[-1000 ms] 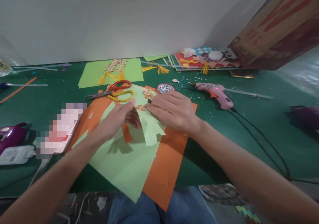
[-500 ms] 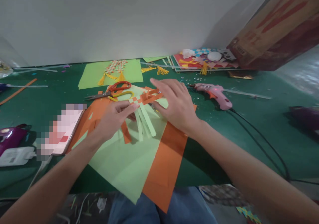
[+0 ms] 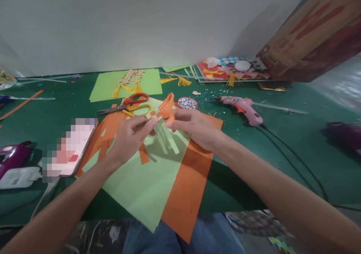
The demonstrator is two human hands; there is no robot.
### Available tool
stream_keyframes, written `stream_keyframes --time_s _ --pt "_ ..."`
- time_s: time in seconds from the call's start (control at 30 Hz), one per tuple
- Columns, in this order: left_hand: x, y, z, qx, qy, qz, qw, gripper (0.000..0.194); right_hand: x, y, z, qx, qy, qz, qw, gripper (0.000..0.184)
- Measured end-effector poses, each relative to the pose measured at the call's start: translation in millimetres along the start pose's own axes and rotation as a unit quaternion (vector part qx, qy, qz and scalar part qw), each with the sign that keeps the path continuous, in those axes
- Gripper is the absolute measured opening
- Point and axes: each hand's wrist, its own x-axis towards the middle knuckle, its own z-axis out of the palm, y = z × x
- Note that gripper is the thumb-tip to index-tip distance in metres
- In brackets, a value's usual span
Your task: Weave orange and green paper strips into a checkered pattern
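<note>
With left fingers (image 3: 149, 126), pinching woven paper (image 3: 153, 114) above the green sheet (image 3: 141, 186) near mid-bench; with right fingers (image 3: 178, 124), gripping its orange strips (image 3: 168, 104). Likely handling feather-light, bending softly, creasing and unravelling easily; best holding flat across the checkered part. Showing red marks, but no legible writing, on the far-right bag (image 3: 313, 35).

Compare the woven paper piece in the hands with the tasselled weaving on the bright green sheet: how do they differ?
The held piece is between the left hand and right hand; the tasselled weaving lies on the bright green sheet. The held piece has loose green strips and orange strips; the tasselled weaving bears yellow tassels. Both are checkered.
</note>
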Motion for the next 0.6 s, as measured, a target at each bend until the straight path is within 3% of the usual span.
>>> stream_keyframes --time_s 0.33,0.6 --pt "-1 0 2.5 0.010 -0.003 0.007 1.000 0.033 0 9 11 0.115 0.091 -0.012 0.989 0.020" --pt "-3 -3 3.2 0.014 -0.034 0.021 0.999 0.034 0 13 15 0.135 0.081 0.001 0.988 0.017"
